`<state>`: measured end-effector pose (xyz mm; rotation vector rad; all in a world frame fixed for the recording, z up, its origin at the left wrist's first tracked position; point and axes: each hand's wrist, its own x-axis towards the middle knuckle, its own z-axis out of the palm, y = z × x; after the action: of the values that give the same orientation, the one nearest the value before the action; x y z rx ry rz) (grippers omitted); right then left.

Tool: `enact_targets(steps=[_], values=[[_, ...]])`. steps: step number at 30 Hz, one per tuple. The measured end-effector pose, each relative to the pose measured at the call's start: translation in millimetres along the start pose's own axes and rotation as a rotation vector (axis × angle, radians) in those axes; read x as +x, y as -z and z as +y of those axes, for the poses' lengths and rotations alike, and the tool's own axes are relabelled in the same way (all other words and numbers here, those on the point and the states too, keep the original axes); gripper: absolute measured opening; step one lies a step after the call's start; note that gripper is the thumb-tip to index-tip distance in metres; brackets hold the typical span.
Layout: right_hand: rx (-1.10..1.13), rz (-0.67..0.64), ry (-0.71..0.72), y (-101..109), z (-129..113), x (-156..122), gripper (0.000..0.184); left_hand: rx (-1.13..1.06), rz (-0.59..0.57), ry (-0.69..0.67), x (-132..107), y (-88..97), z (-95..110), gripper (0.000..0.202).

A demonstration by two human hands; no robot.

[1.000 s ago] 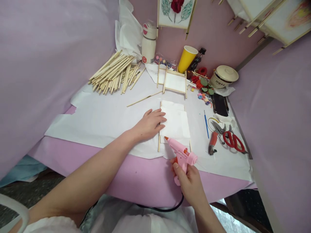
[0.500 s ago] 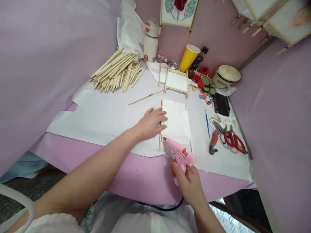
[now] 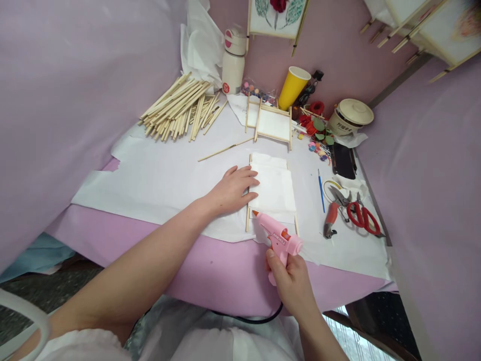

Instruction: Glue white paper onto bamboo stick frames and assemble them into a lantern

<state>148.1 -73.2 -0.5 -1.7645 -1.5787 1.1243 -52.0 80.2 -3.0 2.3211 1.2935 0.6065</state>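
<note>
My left hand (image 3: 233, 189) lies flat, fingers stretched out, on the left edge of a white paper panel (image 3: 273, 188) and on the wooden stick (image 3: 248, 198) along that edge. My right hand (image 3: 291, 286) is wrapped round the grip of a pink glue gun (image 3: 278, 237). Its orange nozzle points at the panel's near left corner, close to the stick. A second stick (image 3: 295, 224) borders the panel's right side.
A heap of wooden sticks (image 3: 180, 109) lies at the back left, with one loose stick (image 3: 224, 149) nearer. A finished frame (image 3: 271, 122), yellow cup (image 3: 293, 87), white bottle (image 3: 233, 62) and lidded pot (image 3: 349, 118) stand behind. Pliers (image 3: 332, 213), red scissors (image 3: 361, 216) and a blue pen (image 3: 319, 184) lie right.
The glue gun's nozzle has shifted slightly left and toward the panel's near left corner. My left hand has stayed on the stick.
</note>
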Motion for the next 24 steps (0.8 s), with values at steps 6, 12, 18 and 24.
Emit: enact_targets(steps=[6, 12, 18, 24], values=[[-0.015, -0.009, -0.005, 3.4, -3.1, -3.4, 0.047, -0.001, -0.003, 0.004, -0.5, -0.3, 0.2, 0.03], [-0.025, 0.01, 0.021, 5.6, -7.3, -7.8, 0.047, -0.002, -0.003, 0.002, 0.1, -0.2, 0.0, 0.03], [-0.015, -0.001, 0.008, 3.7, -6.5, -10.2, 0.048, 0.011, -0.009, 0.004, 0.0, -0.1, 0.4, 0.029], [-0.009, 0.029, 0.003, 3.8, -3.3, -12.1, 0.046, 0.016, -0.014, 0.004, -0.3, 0.6, 0.6, 0.03]])
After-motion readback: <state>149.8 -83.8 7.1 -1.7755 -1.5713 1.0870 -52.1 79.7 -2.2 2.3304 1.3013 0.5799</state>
